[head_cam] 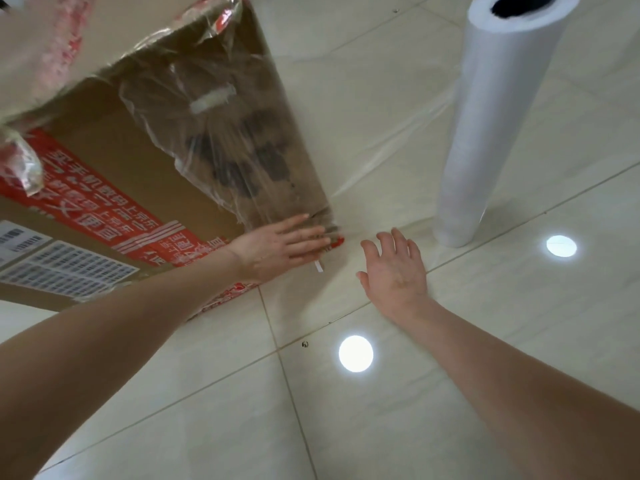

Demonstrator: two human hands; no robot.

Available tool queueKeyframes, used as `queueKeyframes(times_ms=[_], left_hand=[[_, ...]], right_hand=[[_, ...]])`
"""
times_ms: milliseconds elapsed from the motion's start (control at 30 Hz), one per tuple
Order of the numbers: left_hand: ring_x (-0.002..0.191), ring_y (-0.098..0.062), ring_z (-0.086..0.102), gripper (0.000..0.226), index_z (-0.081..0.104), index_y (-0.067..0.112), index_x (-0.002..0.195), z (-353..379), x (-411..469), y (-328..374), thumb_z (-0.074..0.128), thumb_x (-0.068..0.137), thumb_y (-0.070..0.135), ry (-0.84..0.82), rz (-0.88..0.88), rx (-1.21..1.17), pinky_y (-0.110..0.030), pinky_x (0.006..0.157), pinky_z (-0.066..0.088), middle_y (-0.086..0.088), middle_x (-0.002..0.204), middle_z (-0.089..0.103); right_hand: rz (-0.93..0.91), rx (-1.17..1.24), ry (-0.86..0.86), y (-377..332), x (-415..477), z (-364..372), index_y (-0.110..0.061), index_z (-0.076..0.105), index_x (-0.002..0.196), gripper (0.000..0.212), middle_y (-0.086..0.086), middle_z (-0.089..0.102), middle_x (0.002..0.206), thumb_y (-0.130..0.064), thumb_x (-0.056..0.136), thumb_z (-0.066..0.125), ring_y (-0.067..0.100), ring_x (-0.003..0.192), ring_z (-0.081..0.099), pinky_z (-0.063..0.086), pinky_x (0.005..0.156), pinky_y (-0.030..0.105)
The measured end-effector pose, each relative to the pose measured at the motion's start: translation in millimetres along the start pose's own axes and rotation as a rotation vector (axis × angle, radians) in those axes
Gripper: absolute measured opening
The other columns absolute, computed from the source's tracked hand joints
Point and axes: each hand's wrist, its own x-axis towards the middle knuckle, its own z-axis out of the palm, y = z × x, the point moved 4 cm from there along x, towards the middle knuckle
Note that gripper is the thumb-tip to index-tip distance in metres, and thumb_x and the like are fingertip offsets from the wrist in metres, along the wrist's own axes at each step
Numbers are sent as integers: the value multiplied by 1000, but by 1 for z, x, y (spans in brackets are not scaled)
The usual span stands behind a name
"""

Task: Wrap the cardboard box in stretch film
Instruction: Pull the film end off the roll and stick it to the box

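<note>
Two bare forearms reach in from the bottom corners of the frame over a glossy cream tiled floor (214, 427). The left hand (280, 247), at centre, lies flat with straight fingers pressed against the lower corner of a large brown cardboard box with red printed tape (104, 140), which fills the upper left of the frame. The right hand (394, 271), just right of centre, is released, with fingers spread and holding nothing (whether it touches the floor is unclear). Clear, wrinkled stretch film (225, 133) covers the box's right-facing side. A sheet of it runs from that corner across to a tall white roll of film (498, 126) standing upright at upper right. White barcode labels (69, 268) sit on the box at the left edge.
</note>
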Motion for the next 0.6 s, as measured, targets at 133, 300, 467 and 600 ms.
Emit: queueKeyframes(times_ms=[133, 300, 467, 600], left_hand=[[142, -33, -24, 70, -16, 10, 150, 4, -3, -14, 25, 100, 37, -85, -60, 240, -50, 109, -23, -12, 156, -24], [144, -31, -19, 64, -11, 9, 151, -1, -5, -14, 17, 100, 34, -49, -33, 195, -47, 110, -23, -13, 158, -18], [144, -30, 22, 58, 31, 11, 148, -50, -20, -58, 29, 92, 27, 191, -111, 0, -44, 118, -1, -15, 155, 25], [146, -30, -13, 62, -8, 11, 151, -97, -38, -99, 12, 94, 27, 144, -202, 15, -43, 111, -20, -14, 158, -15]], right_hand=[[-16, 8, 1, -5, -2, 1, -17, 30, 143, 54, 10, 26, 150, -41, 96, 44, 32, 145, 11, 13, 116, 45], [-18, 9, -8, -5, -3, -1, -17, 28, 143, 55, 11, 25, 151, -41, 97, 44, 33, 145, 10, 13, 117, 45], [-32, -8, 34, -6, 4, -34, -17, 34, 139, 48, 12, 29, 149, -34, 97, 44, 33, 145, 12, 14, 116, 46], [-41, 0, 20, -13, -3, -87, -17, 34, 140, 48, 12, 29, 148, -35, 97, 44, 33, 145, 12, 13, 116, 47]])
